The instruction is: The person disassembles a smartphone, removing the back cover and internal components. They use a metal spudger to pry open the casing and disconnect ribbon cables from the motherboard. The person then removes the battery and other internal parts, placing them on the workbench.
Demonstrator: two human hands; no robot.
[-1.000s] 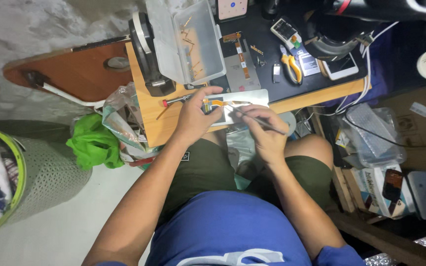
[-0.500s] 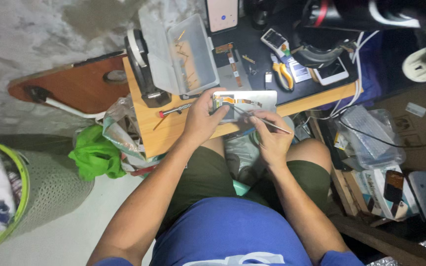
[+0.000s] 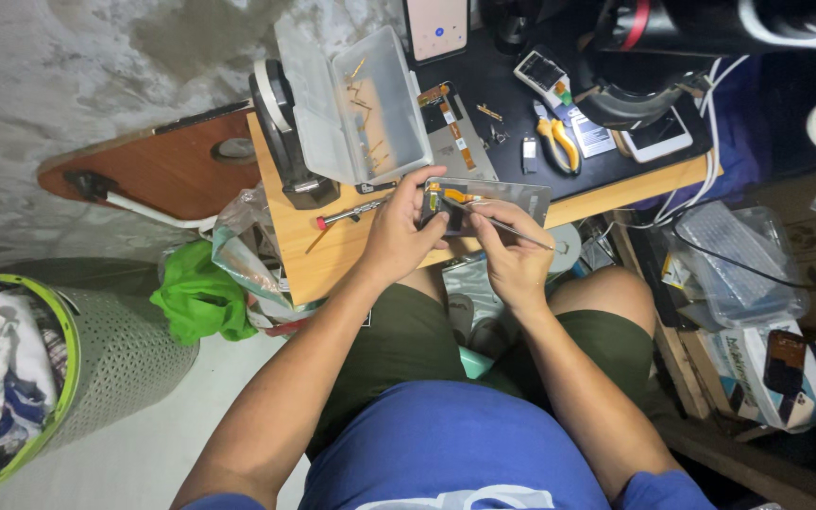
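Two hands meet over the near edge of the wooden table (image 3: pixel 332 260). Left hand (image 3: pixel 399 231) is curled around the left end of an opened phone body (image 3: pixel 498 200), thumb on top, lifting it just above the table edge. Right hand (image 3: pixel 512 255) is pinched narrow on thin metal tweezers (image 3: pixel 502 227), whose tip rests on the phone's inner face near the left end.

Phone body: flat, long rectangle, silver-grey metal inside, lying with its long side left to right; a dark patch at the left end by the thumb, an orange flex strip (image 3: pixel 460 196) beside it. Right half is bare, shiny metal. Finer parts too small to tell.

Just left of the left hand lies a red-handled screwdriver (image 3: pixel 347 215) on the table. Farther off, a clear plastic parts box (image 3: pixel 356 104) stands with its lid open, small yellowish bits inside. Yellow-handled pliers (image 3: pixel 559 142) lie on the dark mat (image 3: pixel 512 94) far right; another phone (image 3: pixel 436 26) with a lit screen sits at the far edge. A green-rimmed basket (image 3: pixel 96 368) of cloth stands on the floor, near left, with a green plastic bag (image 3: pixel 195 297) beside it.
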